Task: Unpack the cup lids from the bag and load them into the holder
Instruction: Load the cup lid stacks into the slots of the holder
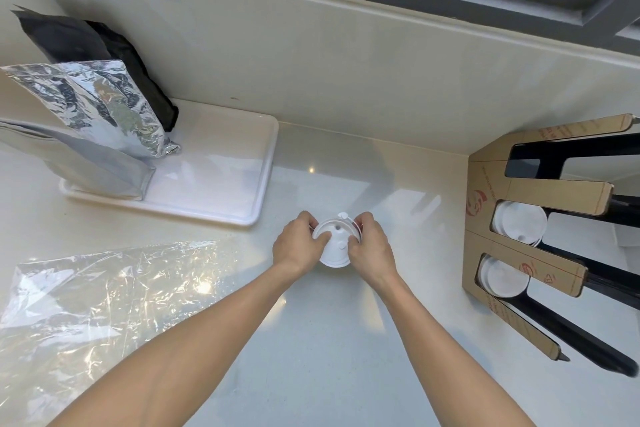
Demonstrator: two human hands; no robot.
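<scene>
Both hands clamp the lids [335, 246] between them, left hand [297, 243] and right hand [370, 246] gripping opposite rims, top face up toward the camera.

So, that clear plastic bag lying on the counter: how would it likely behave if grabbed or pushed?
The plastic bag lies flat and crinkled, so it is probably floppy and would crumple, not slide whole. It looks thin and see-through, so likely very light. Its glossy glare suggests a slippery surface on the counter.
</scene>
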